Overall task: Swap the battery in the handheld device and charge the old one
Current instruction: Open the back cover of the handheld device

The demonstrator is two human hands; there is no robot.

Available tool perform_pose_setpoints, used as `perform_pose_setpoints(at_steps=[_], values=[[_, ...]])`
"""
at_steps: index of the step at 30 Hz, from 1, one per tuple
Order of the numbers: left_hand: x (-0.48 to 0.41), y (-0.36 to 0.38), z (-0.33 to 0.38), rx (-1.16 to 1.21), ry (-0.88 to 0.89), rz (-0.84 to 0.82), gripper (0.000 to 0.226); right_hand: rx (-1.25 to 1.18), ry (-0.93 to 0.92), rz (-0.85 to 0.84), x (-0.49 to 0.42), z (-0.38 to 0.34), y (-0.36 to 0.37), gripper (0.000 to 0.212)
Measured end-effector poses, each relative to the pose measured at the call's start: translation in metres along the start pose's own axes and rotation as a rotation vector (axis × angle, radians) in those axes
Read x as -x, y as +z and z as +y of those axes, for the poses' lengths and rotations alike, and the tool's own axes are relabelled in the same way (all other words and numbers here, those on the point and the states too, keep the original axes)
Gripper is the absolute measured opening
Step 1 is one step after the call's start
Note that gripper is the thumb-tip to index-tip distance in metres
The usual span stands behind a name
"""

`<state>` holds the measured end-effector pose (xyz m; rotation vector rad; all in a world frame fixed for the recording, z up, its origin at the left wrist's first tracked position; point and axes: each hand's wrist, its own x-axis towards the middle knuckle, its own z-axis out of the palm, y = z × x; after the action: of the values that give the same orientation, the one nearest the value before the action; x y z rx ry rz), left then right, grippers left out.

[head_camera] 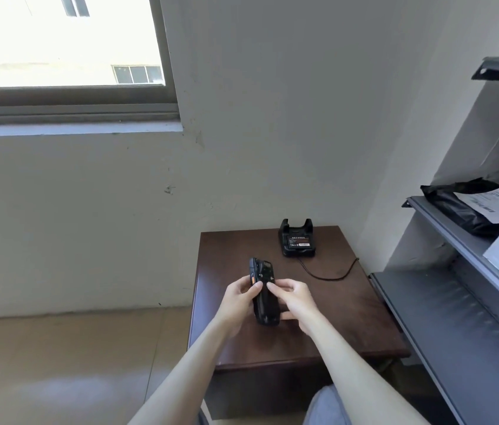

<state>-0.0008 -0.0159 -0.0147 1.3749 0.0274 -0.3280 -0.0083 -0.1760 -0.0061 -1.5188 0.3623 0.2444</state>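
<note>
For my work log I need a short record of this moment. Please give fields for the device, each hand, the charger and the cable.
device: black handheld device, held above the table, orange side button showing
left hand: grips the device's left side
right hand: fingers pinch its right edge
charger: charging cradle at the table's back, a labelled battery in it
cable: runs from the cradle toward the right
battery cover: cannot tell if open

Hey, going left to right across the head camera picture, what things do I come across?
window → left hand → handheld device → right hand → black bag
</note>
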Motion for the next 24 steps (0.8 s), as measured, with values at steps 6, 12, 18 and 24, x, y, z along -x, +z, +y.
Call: perform_pose_setpoints(at_steps=[6, 12, 18, 24], values=[[-0.015, -0.008, -0.016, -0.216, -0.003, 0.260, 0.036, 0.103, -0.037, 0.141, -0.021, 0.016, 0.001, 0.028], [-0.025, -0.014, -0.026, -0.396, -0.016, 0.332, 0.037, 0.217, -0.050, 0.237, -0.031, 0.020, 0.005, 0.030], [-0.032, -0.016, -0.032, -0.517, -0.003, 0.344, 0.037, 0.304, -0.050, 0.288, -0.042, 0.032, 0.006, 0.024], [-0.034, -0.014, -0.031, -0.553, -0.009, 0.310, 0.035, 0.355, -0.053, 0.339, -0.043, 0.034, 0.009, 0.029]])
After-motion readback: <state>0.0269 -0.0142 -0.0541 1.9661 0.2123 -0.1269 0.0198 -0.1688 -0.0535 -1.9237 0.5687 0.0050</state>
